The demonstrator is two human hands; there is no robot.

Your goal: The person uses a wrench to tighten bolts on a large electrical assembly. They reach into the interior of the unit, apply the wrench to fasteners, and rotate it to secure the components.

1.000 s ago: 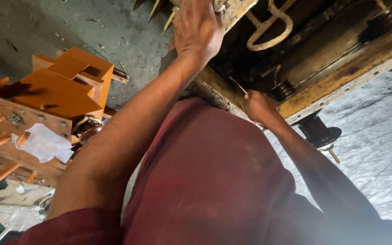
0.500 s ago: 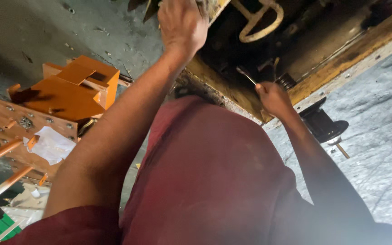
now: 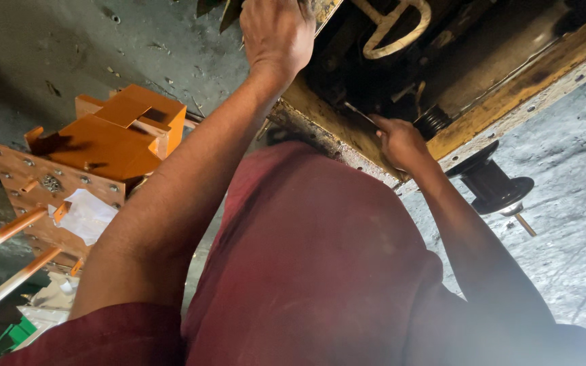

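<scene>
The left hand (image 3: 276, 34) grips the yellow machine frame (image 3: 510, 88) edge while the right hand (image 3: 398, 142) holds a thin tool (image 3: 357, 114) (orange block (image 3: 113, 135) nearby).

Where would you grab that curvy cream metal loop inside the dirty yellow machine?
Probably by the rounded end of the cream loop handle, coming from above. Its open middle leaves room for fingers to hook through, and the yellow frame blocks the lower side.

Bare floor (image 3: 564, 224) open at right, yellow frame (image 3: 510, 95) blocks the top, orange block (image 3: 113, 139) crowds the left, black wheel (image 3: 496, 186) beside frame
</scene>
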